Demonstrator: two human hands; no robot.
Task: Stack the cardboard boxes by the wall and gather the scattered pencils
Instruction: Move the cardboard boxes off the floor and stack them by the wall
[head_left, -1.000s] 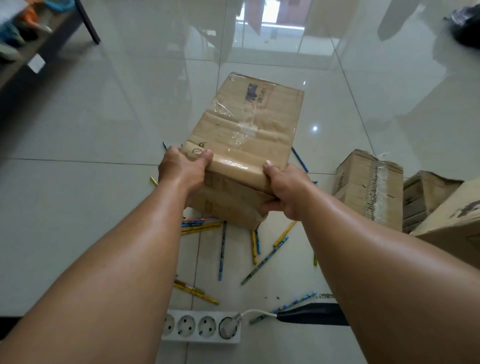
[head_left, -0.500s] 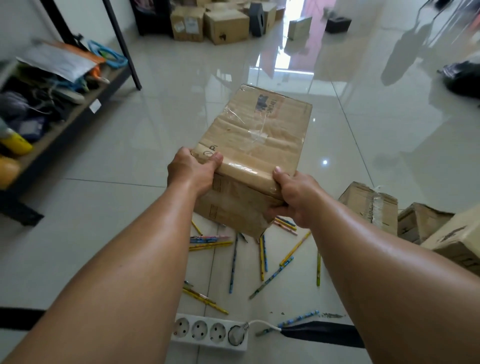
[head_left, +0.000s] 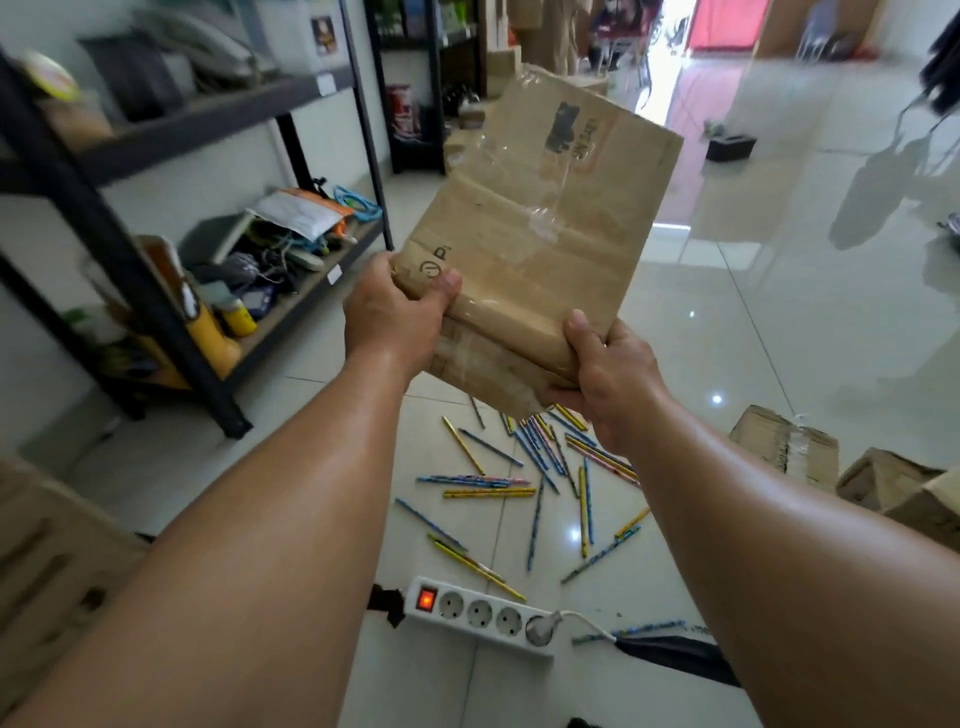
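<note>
A dark metal shelf full of clutter stands along the left wall. Both hands grip a taped cardboard box held up in the air, left hand and right hand clutching its near corners. Under it pencils lie scattered over the tiled floor by a power strip, and more boxes sit at the right.

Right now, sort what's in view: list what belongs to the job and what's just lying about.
Job: box, gripped by left hand and right hand; scattered pencils; other boxes at right.
Lying about: power strip; cluttered rack.
</note>
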